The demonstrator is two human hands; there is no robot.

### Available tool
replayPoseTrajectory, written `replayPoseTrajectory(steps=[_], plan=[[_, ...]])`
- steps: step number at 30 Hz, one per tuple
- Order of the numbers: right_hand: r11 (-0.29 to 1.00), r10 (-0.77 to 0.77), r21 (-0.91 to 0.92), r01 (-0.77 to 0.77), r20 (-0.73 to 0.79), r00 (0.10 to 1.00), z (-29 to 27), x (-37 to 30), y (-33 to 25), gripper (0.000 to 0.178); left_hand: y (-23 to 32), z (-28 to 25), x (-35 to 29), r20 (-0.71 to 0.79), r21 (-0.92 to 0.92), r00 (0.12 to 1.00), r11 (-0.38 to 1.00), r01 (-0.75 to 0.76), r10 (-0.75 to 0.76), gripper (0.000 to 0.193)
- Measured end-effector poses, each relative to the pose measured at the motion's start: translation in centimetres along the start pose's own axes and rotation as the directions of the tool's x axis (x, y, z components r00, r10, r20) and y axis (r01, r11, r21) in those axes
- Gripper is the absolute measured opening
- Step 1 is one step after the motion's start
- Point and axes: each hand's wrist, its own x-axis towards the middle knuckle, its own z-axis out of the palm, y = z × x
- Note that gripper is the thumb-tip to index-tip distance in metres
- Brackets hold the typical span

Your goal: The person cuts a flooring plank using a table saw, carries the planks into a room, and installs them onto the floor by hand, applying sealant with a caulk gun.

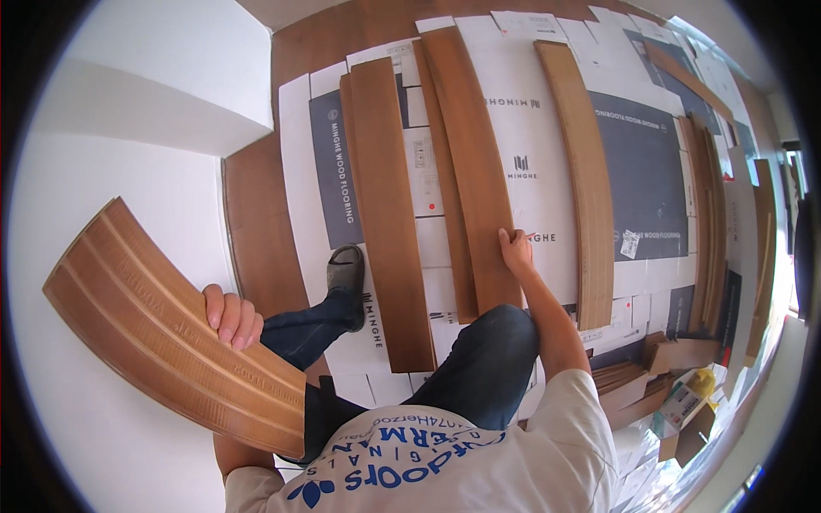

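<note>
My left hand [233, 316] is closed over the edge of a brown wooden floorboard [171, 329], lifted at my left side. The grooved underside of this board faces me, and my thumb is hidden behind it. My right hand [516, 254] has its fingers bent at the right edge of another floorboard [470, 154], which lies in front of me on the cardboard. Under that one, a further floorboard [453, 205] shows along its left side. To the left lies a wide floorboard [385, 205] on top of another.
Flattened white and dark grey cardboard [547, 192] covers much of the brown floor [265, 231]. A single floorboard [577, 171] lies to the right, with a stack of boards [708, 222] beyond. An opened carton [684, 355] stands at the lower right. A white wall [145, 197] rises left.
</note>
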Motion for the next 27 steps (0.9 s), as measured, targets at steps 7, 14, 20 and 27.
replayPoseTrajectory(steps=[7, 14, 20, 27], plan=[[0.999, -0.033, -0.049, 0.023, -0.218, 0.975, -5.1, -1.9, 2.9, 0.051, -0.5, 1.2, -0.1, -0.066, -0.001, 0.998, 1.000, -0.021, 0.021, 0.019], [0.995, 0.049, -0.064, -0.074, -0.328, 0.943, -6.7, -4.7, 8.1, 0.049, -0.3, 0.5, -0.2, -0.032, -0.009, 0.999, 1.000, 0.013, -0.013, 0.021], [0.996, 0.059, -0.048, -0.081, -0.343, 0.938, -5.6, -4.0, 9.4, 0.049, 0.2, 1.1, -1.4, -0.116, 0.003, 0.993, 0.999, 0.032, -0.031, 0.020], [0.992, 0.073, -0.077, -0.098, -0.280, 0.957, -3.4, -3.6, 9.7, 0.053, -0.1, 0.0, -1.7, -0.046, 0.011, 0.998, 0.999, 0.032, -0.031, 0.020]])
